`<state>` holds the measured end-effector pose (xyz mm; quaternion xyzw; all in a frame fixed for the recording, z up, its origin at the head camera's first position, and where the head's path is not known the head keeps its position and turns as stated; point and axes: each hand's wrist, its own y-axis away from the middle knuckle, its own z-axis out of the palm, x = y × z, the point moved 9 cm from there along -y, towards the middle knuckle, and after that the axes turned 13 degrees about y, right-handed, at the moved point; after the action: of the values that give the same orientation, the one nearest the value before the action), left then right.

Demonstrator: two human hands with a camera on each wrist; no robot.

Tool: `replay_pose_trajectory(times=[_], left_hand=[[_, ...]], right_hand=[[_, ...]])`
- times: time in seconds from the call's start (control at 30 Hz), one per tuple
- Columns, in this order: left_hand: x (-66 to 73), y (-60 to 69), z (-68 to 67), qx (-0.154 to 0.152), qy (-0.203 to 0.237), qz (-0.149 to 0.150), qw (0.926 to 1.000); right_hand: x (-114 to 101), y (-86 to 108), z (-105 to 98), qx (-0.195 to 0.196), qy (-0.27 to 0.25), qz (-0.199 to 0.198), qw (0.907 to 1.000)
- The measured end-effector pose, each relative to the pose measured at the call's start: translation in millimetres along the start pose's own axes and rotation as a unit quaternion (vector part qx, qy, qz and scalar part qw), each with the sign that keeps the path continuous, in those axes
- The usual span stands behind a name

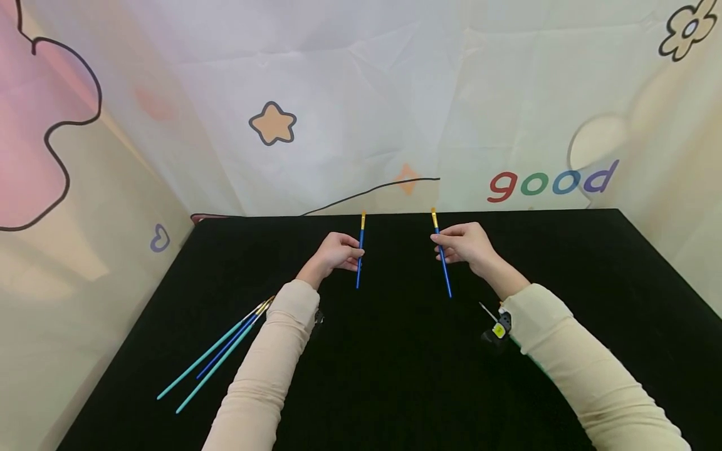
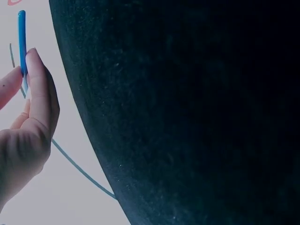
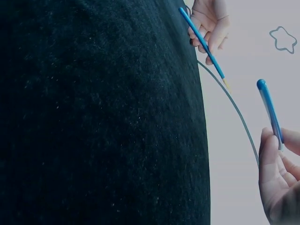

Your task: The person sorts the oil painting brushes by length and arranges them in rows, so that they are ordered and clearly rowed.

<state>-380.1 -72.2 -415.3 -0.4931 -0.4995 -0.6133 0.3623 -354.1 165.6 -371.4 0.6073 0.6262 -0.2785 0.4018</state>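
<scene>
In the head view my left hand point(image 1: 336, 252) pinches a short blue paintbrush point(image 1: 359, 263) between thumb and fingers, bristles up and handle pointing down. My right hand point(image 1: 467, 247) pinches a second blue paintbrush point(image 1: 445, 270), likewise bristles up, leaning slightly. The two brushes are held apart above the table's far part. From the left wrist view, the left thumb and fingers close on the blue handle point(image 2: 22, 40). The right wrist view has the right hand's brush handle point(image 3: 268, 103) at lower right and the left hand's brush point(image 3: 201, 40) farther off.
Several paintbrushes lie fanned on the black tabletop point(image 1: 395, 376) by the left forearm: teal brushes point(image 1: 197, 361) and a blue brush point(image 1: 217, 354), their bristle ends close together. A printed cloth backdrop point(image 1: 361, 94) rises behind the table's far edge and at both sides.
</scene>
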Motion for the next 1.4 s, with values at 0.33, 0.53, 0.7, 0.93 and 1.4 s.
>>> replay_pose_trajectory(times=[0.33, 0.53, 0.7, 0.93, 1.4], left_hand=[[-16.7, -6.4, -1.0, 0.012, 0.017, -0.046, 0.9987], [-20.6, -8.8, 2.3, -0.003, 0.02, -0.06, 0.998], [-21.9, -9.6, 5.6, -0.014, 0.026, -0.069, 0.9972], [-22.9, -9.2, 10.1, -0.024, 0.049, -0.074, 0.9958], [-26.3, -8.9, 13.9, -0.021, 0.03, -0.081, 0.996]], right_hand=[[-2.6, -7.8, 11.0, -0.011, -0.009, 0.001, 0.9999], [-1.7, -10.6, 17.0, -0.02, -0.018, 0.012, 0.9996], [-2.0, -13.8, 21.7, -0.026, -0.034, 0.018, 0.9989], [0.9, -21.0, 30.8, -0.035, -0.037, 0.023, 0.9984], [-0.6, -34.4, 51.5, -0.048, -0.052, 0.037, 0.9968]])
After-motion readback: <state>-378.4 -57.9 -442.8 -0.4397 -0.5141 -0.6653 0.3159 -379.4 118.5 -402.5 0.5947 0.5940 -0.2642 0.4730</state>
